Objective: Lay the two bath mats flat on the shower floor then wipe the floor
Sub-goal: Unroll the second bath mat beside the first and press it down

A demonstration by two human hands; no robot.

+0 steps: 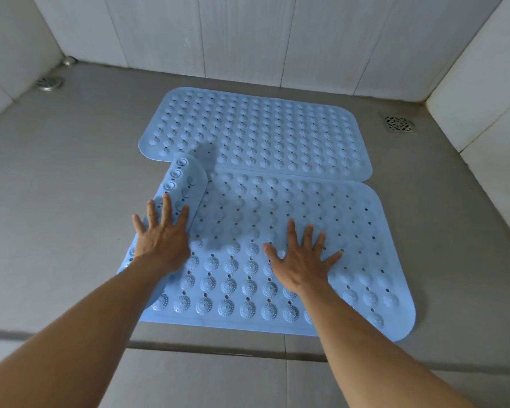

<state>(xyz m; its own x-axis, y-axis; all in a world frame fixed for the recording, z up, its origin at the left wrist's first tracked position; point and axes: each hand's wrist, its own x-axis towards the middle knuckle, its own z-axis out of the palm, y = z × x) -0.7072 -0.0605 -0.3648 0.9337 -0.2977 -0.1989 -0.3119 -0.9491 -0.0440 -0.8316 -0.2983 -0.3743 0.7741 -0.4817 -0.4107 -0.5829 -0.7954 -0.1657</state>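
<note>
Palms spread open, my left hand (pixel 162 240) flattens the near mat's (pixel 277 260) curled edge (pixel 183 187) while my right hand (pixel 301 260) pins it down.

The floor (pixel 56 184) is grey tile with a matte finish, and a dark grout line (pixel 206 347) crosses it near the bottom of the view. Pale, whitish tile walls (pixel 248 33) with thin vertical seams enclose it at the back and on both sides, forming a recessed corner area. A round metal drain (pixel 50 83) sits in the far left corner beside a small metal fitting (pixel 68 61) at the wall's foot, a square patterned drain (pixel 398 123) lies near the right wall, and the light is soft and even.
</note>
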